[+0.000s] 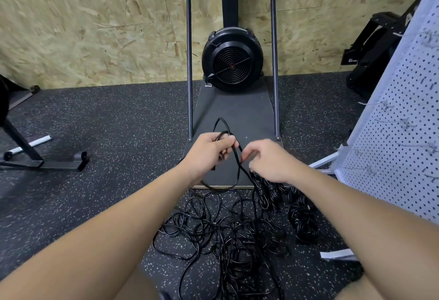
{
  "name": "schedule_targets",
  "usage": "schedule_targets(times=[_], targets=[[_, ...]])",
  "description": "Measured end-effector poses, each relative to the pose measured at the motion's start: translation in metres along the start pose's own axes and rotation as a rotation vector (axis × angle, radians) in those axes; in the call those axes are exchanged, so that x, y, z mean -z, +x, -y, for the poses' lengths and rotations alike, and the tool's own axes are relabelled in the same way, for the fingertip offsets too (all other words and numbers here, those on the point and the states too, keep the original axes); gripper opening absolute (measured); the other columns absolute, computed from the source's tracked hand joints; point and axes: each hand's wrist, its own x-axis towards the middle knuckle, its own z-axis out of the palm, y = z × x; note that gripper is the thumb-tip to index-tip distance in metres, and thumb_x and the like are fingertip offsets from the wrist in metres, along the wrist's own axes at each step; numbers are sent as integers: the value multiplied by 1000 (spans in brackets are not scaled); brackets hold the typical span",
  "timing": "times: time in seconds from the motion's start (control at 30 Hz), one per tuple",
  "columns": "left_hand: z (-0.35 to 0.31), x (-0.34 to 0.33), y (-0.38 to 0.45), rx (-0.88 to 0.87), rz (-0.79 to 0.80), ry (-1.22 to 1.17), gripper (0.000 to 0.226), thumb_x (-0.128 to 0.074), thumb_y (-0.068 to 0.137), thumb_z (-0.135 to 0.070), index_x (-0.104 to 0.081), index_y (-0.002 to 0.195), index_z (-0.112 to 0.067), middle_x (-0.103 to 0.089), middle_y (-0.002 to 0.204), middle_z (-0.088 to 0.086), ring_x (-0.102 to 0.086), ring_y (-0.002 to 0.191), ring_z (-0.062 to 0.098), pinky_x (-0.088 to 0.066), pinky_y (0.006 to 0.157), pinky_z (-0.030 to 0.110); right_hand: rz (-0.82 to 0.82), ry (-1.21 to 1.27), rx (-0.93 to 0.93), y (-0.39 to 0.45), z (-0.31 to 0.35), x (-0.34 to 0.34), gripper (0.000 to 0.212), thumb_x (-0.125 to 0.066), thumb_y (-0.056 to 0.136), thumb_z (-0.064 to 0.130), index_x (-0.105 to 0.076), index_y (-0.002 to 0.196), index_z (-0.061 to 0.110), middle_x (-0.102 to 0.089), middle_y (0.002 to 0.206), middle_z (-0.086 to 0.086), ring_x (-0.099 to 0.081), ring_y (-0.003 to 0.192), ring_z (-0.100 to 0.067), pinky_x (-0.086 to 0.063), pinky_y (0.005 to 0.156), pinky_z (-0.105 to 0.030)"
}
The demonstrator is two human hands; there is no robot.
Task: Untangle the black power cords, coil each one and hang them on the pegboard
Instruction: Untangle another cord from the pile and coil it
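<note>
Between hands (234, 154), cord (237, 157) loop prob. points up.

The scene is evenly and fairly brightly lit from overhead, with only soft, faint shadows cast on the speckled floor (99, 119). No hard glare is seen. Motion blur is smeared across the chipboard wall (83, 26) at upper left. Wide-angle distortion is evident: the pegboard (389, 119) leans and the forearms are stretched toward the lower corners.
</note>
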Motion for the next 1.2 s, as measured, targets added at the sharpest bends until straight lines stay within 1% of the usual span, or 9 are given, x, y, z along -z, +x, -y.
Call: schedule_targets(times=[0.1, 0.2, 0.3, 0.4, 0.63, 0.77, 0.87, 1.0, 1.2], targets=[[-8, 7, 5, -30, -12, -70, 24, -64, 109, -24, -76, 99, -6, -54, 75, 1, -46, 62, 14, -27, 54, 27, 315, -67, -37, -3, -14, -15, 27, -70, 98, 14, -73, 122, 26, -79, 99, 4, -66, 58, -1, -53, 56, -21], [-11, 18, 10, -61, -43, -146, 23, -62, 110, -21, -75, 98, -6, -52, 76, 2, -45, 63, 14, -22, 56, 31, 469, -189, -68, -1, -32, -29, 14, -70, 104, 34, -71, 113, 24, -81, 101, 0, -78, 80, -16, -65, 81, -40], [-8, 26, 12, -44, -92, -166, 26, -58, 111, -17, -76, 110, 2, -56, 78, 3, -45, 62, 13, -24, 55, 29, 381, -147, -90, 2, -34, -28, 21, -58, 107, 20, -76, 96, 15, -82, 86, 0, -81, 84, -22, -67, 84, -41], [1, 32, 16, 19, -120, -216, 29, -55, 109, -13, -73, 123, 4, -61, 80, 6, -46, 63, 15, -25, 54, 29, 254, -23, -59, 5, -25, -18, 22, -56, 110, 14, -71, 99, 4, -83, 88, -3, -80, 76, -22, -66, 76, -39], [24, 21, -1, 171, 35, 134, 30, -67, 98, -2, -79, 123, -15, -70, 79, 1, -51, 62, 12, -39, 55, 23, -48, 342, 90, 1, 26, 7, 18, -62, 109, 18, -73, 102, 6, -81, 86, -9, -62, 65, -16, -51, 64, -30], [28, -3, -17, 112, 286, 214, 11, -78, 101, -18, -85, 100, -27, -70, 85, -2, -52, 64, 11, -39, 56, 23, -254, 648, 154, 6, 51, 20, 18, -65, 107, 16, -75, 105, 1, -78, 86, -14, -55, 63, -18, -48, 60, -25], [32, -9, -15, 78, 202, 219, 20, -76, 104, -34, -83, 99, -15, -68, 83, 5, -47, 70, 22, -34, 56, 30, -266, 738, 143, 13, 54, 17, 19, -65, 109, 18, -74, 112, 1, -80, 94, -15, -61, 66, -17, -53, 64, -28], [30, -4, -12, 49, 98, 247, 38, -75, 105, -36, -73, 100, 2, -66, 78, 7, -46, 65, 19, -34, 53, 28, -230, 497, 42, 14, 39, 11, 11, -70, 105, 20, -78, 113, 17, -82, 90, -6, -74, 70, -14, -61, 73, -33], [16, 0, -9, -10, 14, 243, 41, -72, 106, -38, -70, 90, 1, -64, 72, 4, -48, 64, 18, -38, 60, 31, -77, 99, 1, 8, 18, 9, 15, -67, 102, 19, -78, 94, 21, -79, 77, 3, -70, 55, -6, -49, 53, -22]])
